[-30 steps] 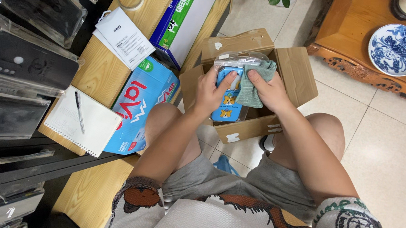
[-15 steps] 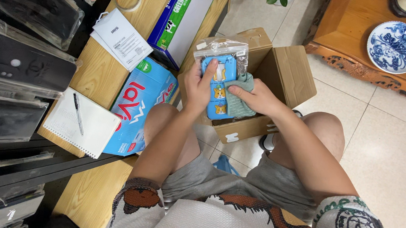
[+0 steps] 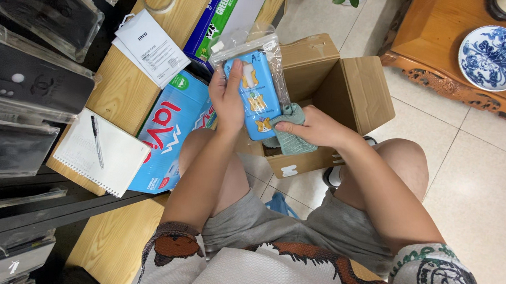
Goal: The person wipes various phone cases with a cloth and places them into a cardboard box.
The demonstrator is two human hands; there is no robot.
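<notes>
Phone case (image 3: 255,97), blue, in a clear sleeve, sits clamped in the left hand (image 3: 228,96) above the open cardboard box (image 3: 351,89). Right hand (image 3: 313,127) pinches a green cloth (image 3: 289,140) against its lower end, likely wiping. Notebook with pen (image 3: 101,149) left; blue carton (image 3: 167,136) crowds the box; far right, patterned plate (image 3: 494,49).

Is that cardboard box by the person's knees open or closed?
Open. The cardboard box has its flaps folded outward and its inside shows, behind the blue packaged item held up in the left hand.
</notes>
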